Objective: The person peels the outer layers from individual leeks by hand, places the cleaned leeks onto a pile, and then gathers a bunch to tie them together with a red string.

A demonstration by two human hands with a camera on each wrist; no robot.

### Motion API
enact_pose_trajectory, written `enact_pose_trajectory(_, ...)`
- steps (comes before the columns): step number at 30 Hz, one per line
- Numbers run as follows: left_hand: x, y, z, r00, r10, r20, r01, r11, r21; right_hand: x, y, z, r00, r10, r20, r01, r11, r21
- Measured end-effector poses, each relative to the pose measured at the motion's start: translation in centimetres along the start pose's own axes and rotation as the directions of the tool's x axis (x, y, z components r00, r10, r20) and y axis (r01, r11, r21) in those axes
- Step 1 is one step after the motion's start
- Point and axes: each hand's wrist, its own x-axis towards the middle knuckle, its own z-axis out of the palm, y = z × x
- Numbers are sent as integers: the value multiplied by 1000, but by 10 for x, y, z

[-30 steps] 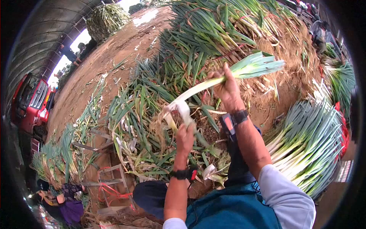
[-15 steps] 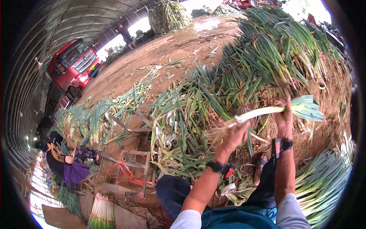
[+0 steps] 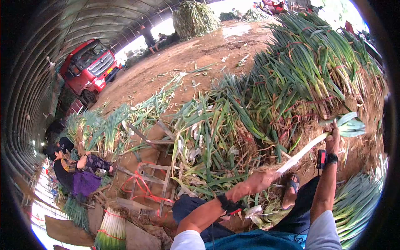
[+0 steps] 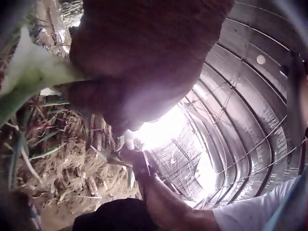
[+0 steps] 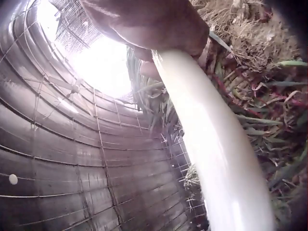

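Note:
A long green onion (image 3: 302, 155) with a smooth white stalk slants between my hands. My right hand (image 3: 332, 139) grips it just below the cut green leaves. In the right wrist view, the pale stalk (image 5: 216, 149) runs from that hand down past the lower edge. My left hand (image 3: 260, 181) is at the root end, overlapping it, its fingertips hidden from the head camera. In the left wrist view, a pale green-white leaf strip (image 4: 41, 72) enters the curled fingers, and the right hand shows farther off.
Tall bundled green onions (image 3: 316, 62) are stacked at the right. Loose leaves and trimmings (image 3: 208, 141) heap up before me. Near my right leg lies a fan of stalks (image 3: 360, 204). A low wooden frame (image 3: 160, 179) and a seated person (image 3: 75, 179) are at left, a red truck (image 3: 89, 66) beyond.
The view has swung left. A white outer layer was held away from the stalk a second ago; then the left hand returned to the root end and has since moved farther from the right hand.

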Motion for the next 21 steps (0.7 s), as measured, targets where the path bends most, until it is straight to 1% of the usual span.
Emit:
enact_pose_trajectory(1, -9, 8, -11, 989, -124, 80, 122, 992, 32, -1, -5, -5, 1000, -5, -6, 5, 1000, -14)
enact_pose_trajectory(2, -25, 17, -27, 956, -249, 157, 240, 968, 75, -3, -12, -10, 1000, -14, -8, 14, 1000, -24)
enact_pose_trajectory(3, -40, 23, -47, 903, -371, 217, 351, 928, 128, -3, -21, -11, 1000, -27, -3, 27, 999, -32)
enact_pose_trajectory(4, -58, 7, -61, 978, -200, 62, 189, 971, 147, -2, -29, -16, 999, -33, 4, 33, 999, -34)
enact_pose_trajectory(5, -75, -24, -70, 998, -9, -66, 20, 986, 168, -1, -36, -19, 999, -40, 12, 40, 999, -36)
enact_pose_trajectory(6, -78, -63, -88, 982, 184, -50, -143, 885, 444, -2, -39, -18, 998, -54, 21, 54, 998, -34)
enact_pose_trajectory(7, -69, -63, -101, 986, 134, -101, -71, 877, 476, -12, -44, -10, 996, -87, 15, 87, 996, -32)
enact_pose_trajectory(8, -50, 12, -117, 788, -581, -201, 608, 684, 403, -26, -47, -3, 992, -126, -14, 125, 992, -18)
enact_pose_trajectory(9, -49, -44, -117, 804, -472, -363, 580, 486, 654, -39, -46, 8, 986, -164, -38, 164, 986, 12)
enact_pose_trajectory(10, -41, -27, -119, 839, -379, -389, 517, 337, 787, -51, -40, 22, 981, -186, -60, 189, 981, 49)
enact_pose_trajectory(11, -37, -37, -110, 876, -70, -477, 452, 461, 764, -60, -36, 32, 976, -200, -84, 207, 975, 86)
enact_pose_trajectory(12, -19, -18, -103, 861, -192, -472, 478, 626, 617, -69, -30, 45, 973, -207, -102, 218, 969, 120)
enact_pose_trajectory(13, 0, 1, -91, 898, -52, -436, 365, 639, 677, -43, -19, 33, 977, -191, -94, 202, 972, 124)
enact_pose_trajectory(14, 15, 23, -70, 911, 86, -404, 264, 631, 730, -50, -17, 38, 989, -149, -12, 149, 974, 168)
enact_pose_trajectory(15, 27, 41, -52, 904, 222, -366, 169, 600, 782, -58, -8, 46, 991, -105, 78, 87, 973, 213)
enact_pose_trajectory(17, 51, 67, -24, 908, 278, -313, 86, 608, 789, -112, -4, 100, 973, -149, 174, 134, 986, 99)
enact_pose_trajectory(18, 63, 57, -11, 911, 243, -334, 100, 655, 749, -120, 3, 110, 971, -106, 213, 90, 993, 82)
enact_pose_trajectory(19, 75, 39, -1, 903, 260, -343, 54, 722, 690, -126, 12, 115, 967, -55, 249, 40, 997, 63)
enact_pose_trajectory(20, 84, 21, 9, 926, 47, -374, 117, 907, 404, -131, 25, 116, 896, -118, 427, 214, 959, -184)
enact_pose_trajectory(21, 85, 7, 16, 927, -174, -332, 210, 975, 76, -145, 34, 118, 845, -39, 533, 241, 918, -314)
